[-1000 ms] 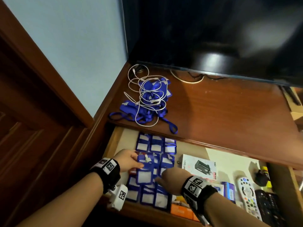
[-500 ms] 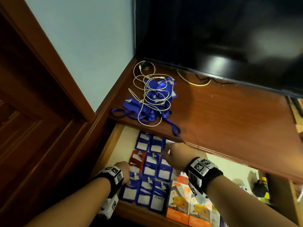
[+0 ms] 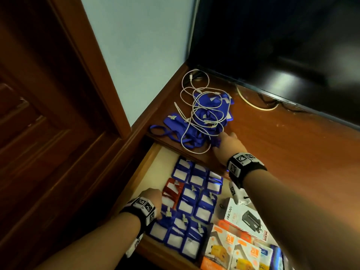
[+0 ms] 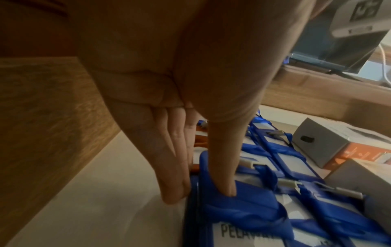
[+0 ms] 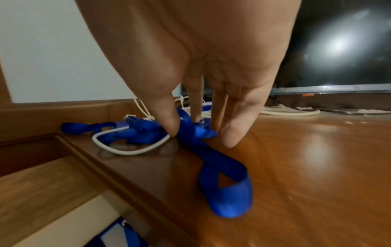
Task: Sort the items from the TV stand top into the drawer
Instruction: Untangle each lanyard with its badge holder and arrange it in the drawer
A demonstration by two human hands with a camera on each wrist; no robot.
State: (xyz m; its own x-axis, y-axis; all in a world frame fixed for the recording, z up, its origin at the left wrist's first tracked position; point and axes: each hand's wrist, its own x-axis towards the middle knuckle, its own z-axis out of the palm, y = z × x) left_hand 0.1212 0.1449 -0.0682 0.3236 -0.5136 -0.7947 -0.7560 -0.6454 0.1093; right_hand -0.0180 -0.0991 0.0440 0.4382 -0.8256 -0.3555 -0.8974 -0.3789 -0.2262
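A tangle of blue lanyards point(image 3: 206, 121) and a white cable point(image 3: 187, 90) lies at the left end of the TV stand top point(image 3: 282, 152). My right hand point(image 3: 224, 139) is at the pile's near edge; in the right wrist view its thumb and fingers point(image 5: 186, 128) pinch a blue lanyard strap point(image 5: 224, 192). Below, the open drawer point(image 3: 148, 172) holds rows of blue badge holders point(image 3: 196, 201) and one red one point(image 3: 172, 189). My left hand point(image 3: 155, 199) rests there, straight fingers point(image 4: 173, 197) against a holder's point(image 4: 249, 234) edge and the thumb on top.
The dark TV point(image 3: 282, 45) stands at the back of the stand, with cords under it. A white product box point(image 3: 245, 217) and orange boxes point(image 3: 233, 248) fill the drawer to the right of the holders. A wall and wooden door frame point(image 3: 93, 75) close the left side.
My right hand has left the drawer and moved up onto the stand top, taking hold of a lanyard. My left hand slid toward the drawer's front left over the holders.
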